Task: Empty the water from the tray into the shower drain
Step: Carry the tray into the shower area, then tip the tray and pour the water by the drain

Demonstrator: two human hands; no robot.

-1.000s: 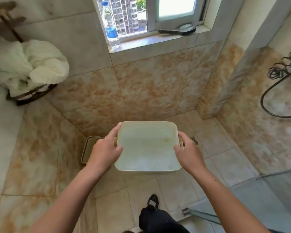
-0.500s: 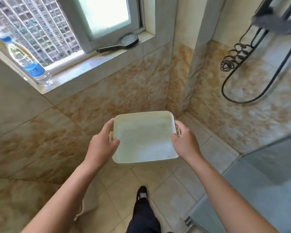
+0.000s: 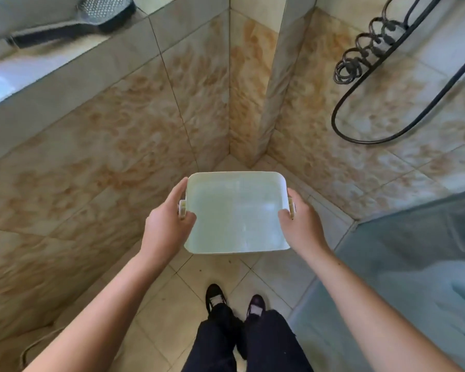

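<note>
A pale cream rectangular tray (image 3: 235, 213) with a shallow film of water is held level at waist height above the tiled floor. My left hand (image 3: 167, 224) grips its left side by a small handle, thumb over the rim. My right hand (image 3: 298, 226) grips the right side the same way. The tray hangs in front of the corner where the marbled walls meet. No drain is visible; the floor beneath the tray is hidden.
A glass shower panel (image 3: 414, 264) stands to the right. A black shower hose (image 3: 373, 76) loops on the right wall. A dark brush (image 3: 73, 17) lies on the window sill at top left. My two feet in dark shoes (image 3: 234, 302) stand on beige floor tiles.
The view has swung right, toward the shower corner and glass panel; the bottle and towel basket have left the view. Both hands have kept their hold on the tray, still level.
</note>
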